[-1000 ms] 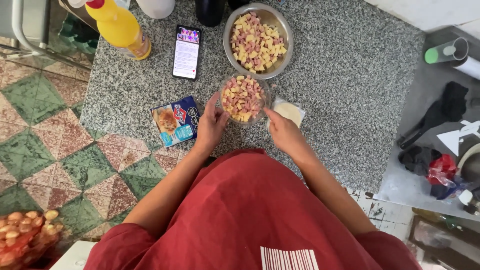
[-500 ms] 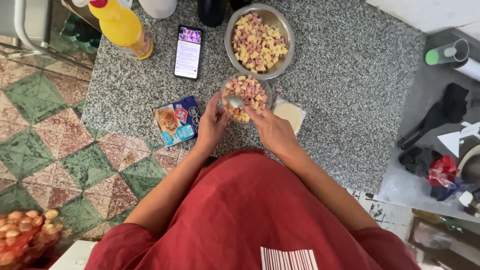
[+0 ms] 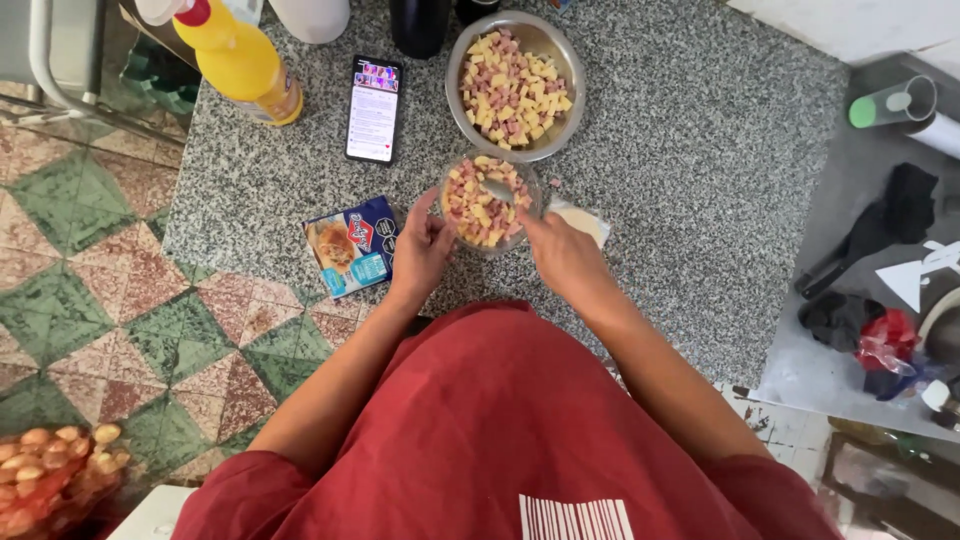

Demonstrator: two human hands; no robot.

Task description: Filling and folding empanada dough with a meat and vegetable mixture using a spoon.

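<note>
Seen from above, a person in a red apron stands at the near edge of a speckled granite table [image 3: 700, 150]. The left hand [image 3: 422, 248] cups the side of a small clear bowl [image 3: 489, 203] of diced pink and yellow pieces, fingers curled against its wall. The right hand [image 3: 562, 255], off the bowl's rim a second ago, has now come over it, fingers pinching a metal spoon [image 3: 497, 189] dipped into the pieces, so scooping or stirring appears underway. Beyond, toward the far edge, a larger metal bowl [image 3: 515, 85] holds more. A phone [image 3: 373, 108] and a small blue packet [image 3: 350, 245] lie left.
</note>
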